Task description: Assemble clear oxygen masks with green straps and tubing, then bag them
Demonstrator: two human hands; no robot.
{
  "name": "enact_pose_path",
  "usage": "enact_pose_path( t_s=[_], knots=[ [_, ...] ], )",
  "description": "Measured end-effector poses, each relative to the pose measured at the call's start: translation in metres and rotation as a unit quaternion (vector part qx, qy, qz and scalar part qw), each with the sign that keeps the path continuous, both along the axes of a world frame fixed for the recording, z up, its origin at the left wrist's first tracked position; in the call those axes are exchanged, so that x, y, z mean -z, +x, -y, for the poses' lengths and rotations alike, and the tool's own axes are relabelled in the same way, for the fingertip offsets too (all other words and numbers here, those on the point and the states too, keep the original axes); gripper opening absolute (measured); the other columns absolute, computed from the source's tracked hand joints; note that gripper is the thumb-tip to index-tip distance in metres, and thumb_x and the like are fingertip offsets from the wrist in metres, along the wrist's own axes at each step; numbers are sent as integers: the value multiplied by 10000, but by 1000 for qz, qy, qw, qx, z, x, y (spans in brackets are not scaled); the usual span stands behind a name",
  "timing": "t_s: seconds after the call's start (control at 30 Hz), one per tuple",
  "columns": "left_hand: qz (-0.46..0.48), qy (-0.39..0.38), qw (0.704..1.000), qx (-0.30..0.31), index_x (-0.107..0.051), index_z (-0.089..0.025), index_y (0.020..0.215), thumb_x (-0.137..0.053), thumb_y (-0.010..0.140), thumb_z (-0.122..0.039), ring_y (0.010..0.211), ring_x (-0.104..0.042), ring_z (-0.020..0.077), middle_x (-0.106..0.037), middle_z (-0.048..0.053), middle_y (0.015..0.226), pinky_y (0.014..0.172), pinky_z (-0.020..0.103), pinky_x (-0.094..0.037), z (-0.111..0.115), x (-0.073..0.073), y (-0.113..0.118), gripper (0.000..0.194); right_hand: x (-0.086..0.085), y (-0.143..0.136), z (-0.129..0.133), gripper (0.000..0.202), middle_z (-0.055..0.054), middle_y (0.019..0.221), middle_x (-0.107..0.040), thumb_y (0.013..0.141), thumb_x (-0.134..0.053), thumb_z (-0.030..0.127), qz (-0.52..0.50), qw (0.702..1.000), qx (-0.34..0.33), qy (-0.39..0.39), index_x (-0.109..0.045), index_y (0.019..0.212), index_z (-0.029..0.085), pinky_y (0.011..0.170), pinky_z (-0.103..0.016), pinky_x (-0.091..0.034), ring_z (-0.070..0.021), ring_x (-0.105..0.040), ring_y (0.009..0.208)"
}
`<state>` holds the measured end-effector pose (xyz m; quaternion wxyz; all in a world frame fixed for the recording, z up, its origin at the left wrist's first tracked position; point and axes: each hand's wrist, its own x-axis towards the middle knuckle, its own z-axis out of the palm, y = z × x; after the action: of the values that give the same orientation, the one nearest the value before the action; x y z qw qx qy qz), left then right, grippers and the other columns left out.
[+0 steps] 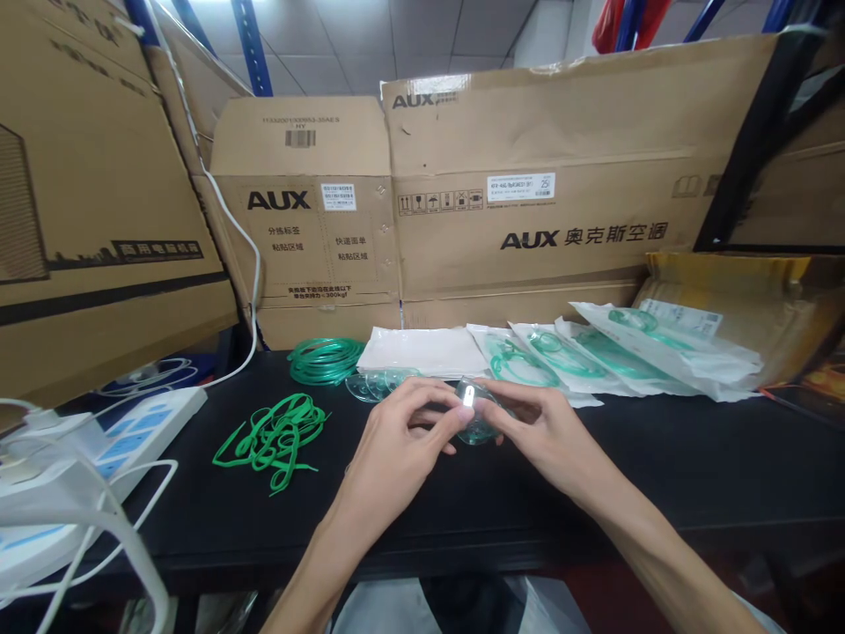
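Note:
Between my two hands is a clear, green-tinted oxygen mask, held up just above the black table. A shiny metal nose strip shows on its upper part. My left hand pinches the mask's left side, thumb close to the strip. From the other side, my right hand grips it with thumb and fingers, which cover part of its edge. More clear masks lie just behind my left hand. A tangle of green elastic straps and a coil of green tubing lie farther left.
Behind my hands are a stack of white pouches and several pouches with green masks and tubing. A white power strip with cables occupies the left. Cardboard boxes wall off the back of the black table.

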<state>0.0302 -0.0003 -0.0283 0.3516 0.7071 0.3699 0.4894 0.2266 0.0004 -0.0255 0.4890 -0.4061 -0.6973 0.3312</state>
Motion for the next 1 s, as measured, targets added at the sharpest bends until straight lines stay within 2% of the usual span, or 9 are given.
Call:
enact_pose_path(
  t_s=[0.17,0.3,0.47,0.6,0.77,0.87,1.0],
  knots=[
    [-74,64,994,-48,-796,-242,936,-670,953,-415,979,-653,185,-605,51,1205,740,259,-555,-3,1,1,215,0,0,0,429,-55,1043,-773,945,-645,502,31,999,-14,-17,-729,1306,286,633,-338,-540,-193,-623,690],
    [-88,50,993,-63,-809,-255,961,-670,949,-446,952,-637,186,-592,55,1217,725,275,-523,-4,2,-3,236,0,2,2,478,-46,948,-751,968,-600,506,64,997,-33,-41,-694,1356,245,630,-346,-522,-167,-557,604],
    [-95,50,993,-48,-805,-248,942,-667,950,-457,870,-608,156,-573,48,1199,703,274,-484,-5,5,-3,251,-2,2,3,457,-52,910,-753,970,-586,456,108,993,-3,-38,-710,1335,212,650,-346,-522,-168,-562,598],
    [-93,60,993,-35,-805,-247,951,-675,951,-428,794,-564,129,-575,42,1169,710,276,-462,-7,5,-1,222,-6,1,5,404,-65,903,-761,964,-584,415,96,995,1,-15,-756,1271,217,713,-355,-555,-191,-626,648],
    [-95,94,991,-28,-803,-250,961,-694,945,-368,956,-587,180,-597,51,1146,802,287,-459,-8,4,-1,162,-7,0,7,396,-40,641,-688,948,-604,383,76,997,14,-18,-764,1255,191,809,-389,-586,-271,-720,821],
    [-98,101,990,-32,-799,-247,957,-692,947,-367,982,-594,193,-610,54,1137,808,294,-457,-7,4,0,161,-8,0,8,399,-50,705,-733,945,-615,385,77,997,21,-21,-757,1264,191,832,-401,-595,-283,-737,876],
    [-97,94,989,-56,-802,-245,925,-693,945,-374,955,-606,194,-624,48,1103,788,299,-452,-4,4,3,170,-8,3,6,388,-71,911,-799,960,-603,395,95,995,9,-4,-749,1279,229,864,-420,-602,-297,-740,972]
  ],
)
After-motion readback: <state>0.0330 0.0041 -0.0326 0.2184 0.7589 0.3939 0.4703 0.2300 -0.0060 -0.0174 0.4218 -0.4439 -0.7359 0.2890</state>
